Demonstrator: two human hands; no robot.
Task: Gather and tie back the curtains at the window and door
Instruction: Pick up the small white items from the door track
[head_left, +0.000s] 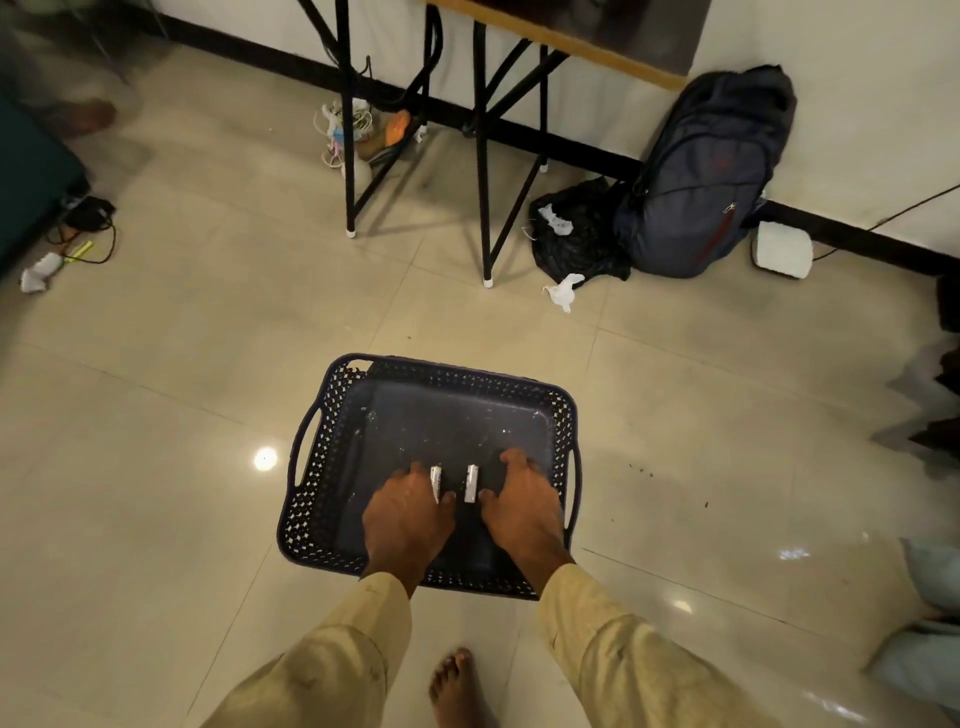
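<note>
No curtain, window or door shows in the head view. A dark perforated plastic basket (563, 415) with side handles sits on the tiled floor in front of me. Both my hands reach down into it. My left hand (408, 514) has a small white cylinder (435, 482) lying between its thumb and fingers. A second white cylinder (471, 483) lies just beside the thumb of my right hand (524, 501), whose fingers bend down onto the basket floor. I cannot tell whether the right hand grips that cylinder.
A black-legged table (483, 156) stands against the far wall. A dark backpack (706, 171) and a black bag (576, 234) lean at the skirting. Crumpled paper (563, 291) and cables (88, 223) lie on the floor. My bare foot (457, 686) is below the basket.
</note>
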